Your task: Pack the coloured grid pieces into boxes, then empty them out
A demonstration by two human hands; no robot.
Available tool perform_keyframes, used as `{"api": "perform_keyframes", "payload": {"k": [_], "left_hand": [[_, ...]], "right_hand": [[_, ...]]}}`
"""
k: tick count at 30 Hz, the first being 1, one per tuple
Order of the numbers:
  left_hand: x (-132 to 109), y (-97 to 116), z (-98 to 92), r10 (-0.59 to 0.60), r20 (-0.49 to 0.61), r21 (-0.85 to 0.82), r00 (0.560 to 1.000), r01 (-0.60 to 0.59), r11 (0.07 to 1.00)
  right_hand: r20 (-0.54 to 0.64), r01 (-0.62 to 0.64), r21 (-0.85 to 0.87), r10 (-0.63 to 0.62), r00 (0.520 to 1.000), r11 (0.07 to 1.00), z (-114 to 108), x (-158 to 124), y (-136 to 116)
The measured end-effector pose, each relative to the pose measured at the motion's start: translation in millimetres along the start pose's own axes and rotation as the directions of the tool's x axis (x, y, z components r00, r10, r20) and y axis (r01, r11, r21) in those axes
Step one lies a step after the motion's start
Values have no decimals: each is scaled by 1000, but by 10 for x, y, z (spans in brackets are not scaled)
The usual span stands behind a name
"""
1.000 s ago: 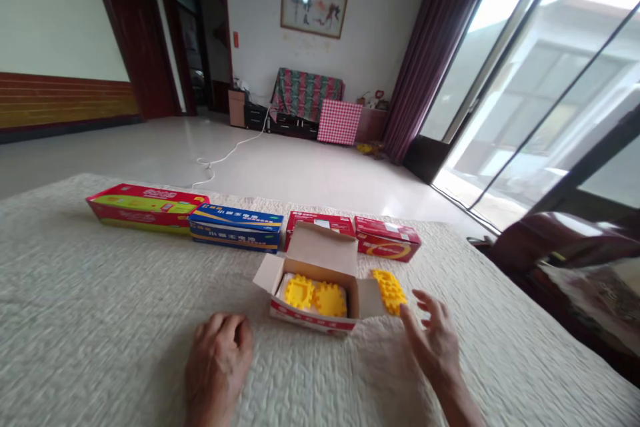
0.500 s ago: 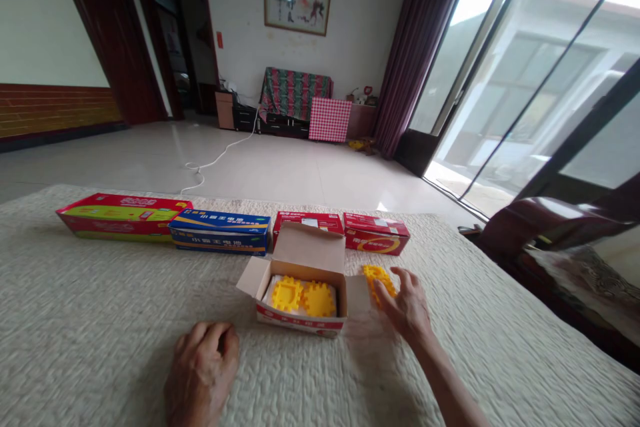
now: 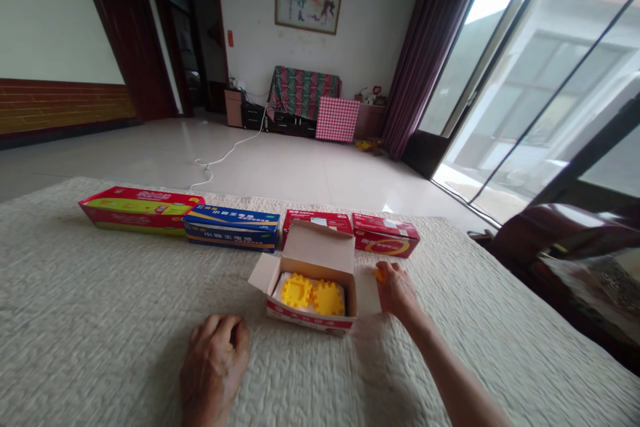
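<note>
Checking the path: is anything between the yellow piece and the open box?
Yes: the flat side flap of the open box lies between the yellow piece and the box's inside, beside the right hand.

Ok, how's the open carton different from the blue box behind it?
The open carton has its lid raised and shows yellow plastic pieces, while the blue box is closed. The carton's inside is plain cardboard; the blue box is printed blue and yellow. The blue box looks longer and flatter than the carton. Both lie on the cream quilted cover.
</note>
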State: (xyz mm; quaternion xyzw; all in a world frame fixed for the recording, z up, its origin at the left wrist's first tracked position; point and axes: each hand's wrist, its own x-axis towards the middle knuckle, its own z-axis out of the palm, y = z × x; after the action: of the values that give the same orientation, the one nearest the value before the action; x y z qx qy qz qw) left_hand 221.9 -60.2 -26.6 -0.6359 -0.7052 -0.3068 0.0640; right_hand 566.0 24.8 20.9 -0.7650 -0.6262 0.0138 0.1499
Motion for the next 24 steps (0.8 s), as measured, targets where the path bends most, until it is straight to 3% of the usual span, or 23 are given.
{"api": "perform_keyframes", "payload": {"k": [9,15,20,24], "left_hand": [[11,31,-28,-17,20,52,1000,16,999],[18,39,-44,-21,37,39,999,20,999],[24,54,-61,-44,46,58,998,41,997],[22,45,-58,-28,44,63,999,25,998]], "right_hand": [[-90,101,20,-99,991,995,33,-390,157],[-136,87,53,-80,988,995,40,-515,155],[-110,86,70,-78,991,994,5,-496,130],[-92,92,84,-84,992,992,-25,-646,157]]}}
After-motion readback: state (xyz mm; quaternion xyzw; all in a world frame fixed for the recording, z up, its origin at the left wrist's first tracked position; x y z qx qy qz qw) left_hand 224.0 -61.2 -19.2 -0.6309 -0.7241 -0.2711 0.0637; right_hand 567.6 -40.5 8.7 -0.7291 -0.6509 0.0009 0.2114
